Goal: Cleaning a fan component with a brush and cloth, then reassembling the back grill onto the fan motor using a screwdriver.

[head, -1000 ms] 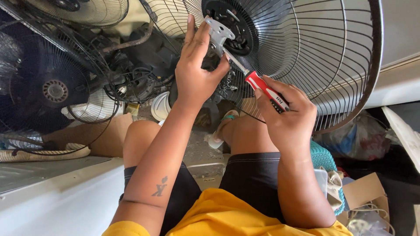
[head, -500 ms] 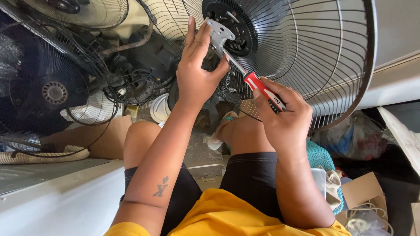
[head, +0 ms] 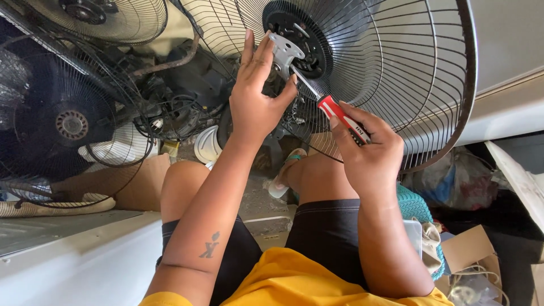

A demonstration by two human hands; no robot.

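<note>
A large black wire fan guard (head: 396, 73) stands in front of me, with a black round hub (head: 303, 34) at its centre. My left hand (head: 255, 96) presses a small silver metal bracket (head: 283, 50) against the hub, fingers spread upward. My right hand (head: 365, 150) grips a red-handled screwdriver (head: 334, 113); its metal shaft points up-left and its tip meets the bracket just below my left fingers.
Other fan guards (head: 62, 124) and a tangle of black cables (head: 175, 107) lie at the left. A white surface (head: 73, 255) runs along the lower left. Cardboard box (head: 470, 249), a teal knitted item (head: 416, 207) and bags sit at the right. My knees are below the fan.
Both hands hold nearly the same pose; the view has shifted slightly and the screwdriver stays on the bracket.
</note>
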